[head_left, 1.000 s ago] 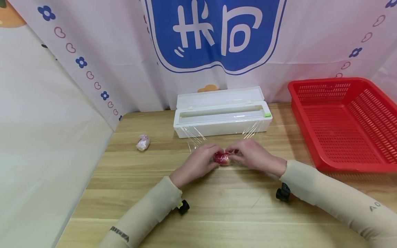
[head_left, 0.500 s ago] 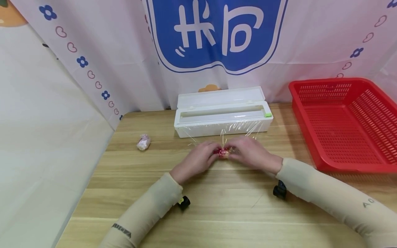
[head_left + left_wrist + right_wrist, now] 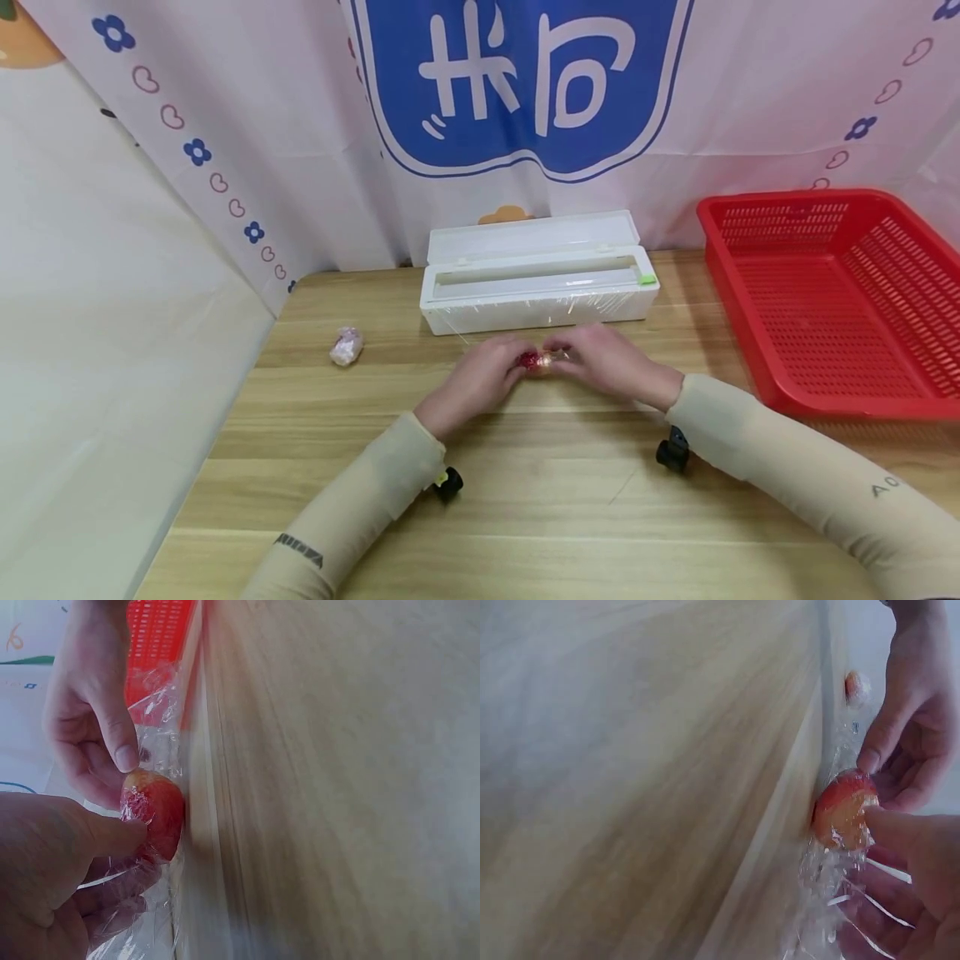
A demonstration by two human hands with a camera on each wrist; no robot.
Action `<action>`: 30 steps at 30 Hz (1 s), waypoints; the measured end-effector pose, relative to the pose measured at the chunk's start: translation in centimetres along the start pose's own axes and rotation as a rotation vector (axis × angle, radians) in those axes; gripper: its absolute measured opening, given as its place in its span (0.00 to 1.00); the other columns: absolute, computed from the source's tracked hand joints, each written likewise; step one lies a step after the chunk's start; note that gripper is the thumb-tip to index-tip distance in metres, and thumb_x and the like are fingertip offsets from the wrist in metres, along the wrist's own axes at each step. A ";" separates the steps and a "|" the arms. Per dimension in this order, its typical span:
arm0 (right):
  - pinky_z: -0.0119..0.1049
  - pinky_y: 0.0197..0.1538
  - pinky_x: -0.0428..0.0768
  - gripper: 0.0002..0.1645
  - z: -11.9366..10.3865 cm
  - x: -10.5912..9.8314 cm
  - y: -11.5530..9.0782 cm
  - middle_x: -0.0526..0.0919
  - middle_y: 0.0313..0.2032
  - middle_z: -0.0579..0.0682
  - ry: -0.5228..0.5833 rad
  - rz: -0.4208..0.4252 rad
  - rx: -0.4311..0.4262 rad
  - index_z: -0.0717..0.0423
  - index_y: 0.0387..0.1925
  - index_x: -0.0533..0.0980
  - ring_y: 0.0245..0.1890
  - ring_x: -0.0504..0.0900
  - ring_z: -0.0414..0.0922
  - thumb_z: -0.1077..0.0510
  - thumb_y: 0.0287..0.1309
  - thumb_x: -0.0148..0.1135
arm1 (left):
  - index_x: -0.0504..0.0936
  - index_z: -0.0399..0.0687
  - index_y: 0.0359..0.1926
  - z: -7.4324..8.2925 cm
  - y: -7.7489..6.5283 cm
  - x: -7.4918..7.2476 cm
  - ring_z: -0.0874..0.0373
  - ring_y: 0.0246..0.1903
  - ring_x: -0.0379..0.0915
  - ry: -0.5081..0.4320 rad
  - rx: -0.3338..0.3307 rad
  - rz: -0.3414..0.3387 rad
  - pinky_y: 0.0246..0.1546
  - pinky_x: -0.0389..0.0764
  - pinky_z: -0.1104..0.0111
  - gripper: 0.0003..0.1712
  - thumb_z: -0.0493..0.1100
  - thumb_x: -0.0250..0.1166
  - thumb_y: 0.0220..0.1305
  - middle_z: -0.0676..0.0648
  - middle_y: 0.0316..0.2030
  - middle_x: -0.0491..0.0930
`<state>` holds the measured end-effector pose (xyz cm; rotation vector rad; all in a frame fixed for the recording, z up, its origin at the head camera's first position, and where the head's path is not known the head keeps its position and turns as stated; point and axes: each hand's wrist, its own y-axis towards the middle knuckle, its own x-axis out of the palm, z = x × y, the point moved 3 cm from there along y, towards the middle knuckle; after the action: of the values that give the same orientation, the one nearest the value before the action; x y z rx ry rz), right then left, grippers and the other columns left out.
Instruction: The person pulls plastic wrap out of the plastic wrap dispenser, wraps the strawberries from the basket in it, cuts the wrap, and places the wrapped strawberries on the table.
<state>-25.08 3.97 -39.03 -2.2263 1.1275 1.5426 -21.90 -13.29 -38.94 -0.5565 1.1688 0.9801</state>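
Observation:
A small red-and-yellow fruit [image 3: 534,361], like a small apple, sits between both hands in front of the film box. Clear cling film [image 3: 821,877] clings round it, crinkled and shiny in the wrist views. My left hand [image 3: 483,373] grips the fruit's red end, thumb over the near side and fingers behind in the film. From the other side, my right hand [image 3: 609,364] holds the yellow end [image 3: 844,821] with its thumb on the skin and fingers curled behind among film strands. The film runs toward the white cling film box [image 3: 540,315], whose lid stands up behind it.
A second wrapped piece [image 3: 347,347] lies at the left of the wooden table [image 3: 525,508]. A red plastic basket [image 3: 862,400] stands on the right. Behind the box hangs a white curtain [image 3: 300,125] with a blue emblem.
Both hands have moved the fruit forward toward the box while turning it, and more yellow shows. The film stretch between fruit and box has become shorter.

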 end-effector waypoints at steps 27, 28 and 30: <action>0.40 0.49 0.80 0.13 0.6 0.1 1.6 0.87 0.41 0.43 0.015 -0.020 0.117 0.46 0.44 0.83 0.42 0.82 0.41 0.51 0.56 0.67 | 0.79 0.51 0.55 -1.0 1.0 -0.1 0.59 0.46 0.75 0.050 -0.053 0.046 0.53 0.77 0.65 0.20 0.44 0.64 0.61 0.51 0.47 0.80; 0.39 0.50 0.80 0.13 0.6 0.1 1.6 0.87 0.41 0.43 0.024 -0.025 0.124 0.45 0.44 0.82 0.42 0.82 0.41 0.51 0.55 0.67 | 0.79 0.51 0.55 -0.9 1.0 -0.2 0.59 0.46 0.75 0.051 -0.040 0.054 0.53 0.77 0.66 0.20 0.44 0.65 0.60 0.51 0.47 0.80; 0.40 0.50 0.80 0.14 0.6 0.1 1.7 0.87 0.41 0.43 0.043 -0.027 0.128 0.45 0.45 0.82 0.43 0.82 0.41 0.51 0.55 0.67 | 0.79 0.52 0.55 -0.8 1.1 -0.2 0.59 0.46 0.75 0.042 -0.023 0.063 0.53 0.77 0.66 0.21 0.44 0.67 0.59 0.52 0.47 0.80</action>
<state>-26.61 3.10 -38.92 -2.1906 1.1687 1.3777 -23.28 -13.46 -38.85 -0.5635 1.2202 1.0409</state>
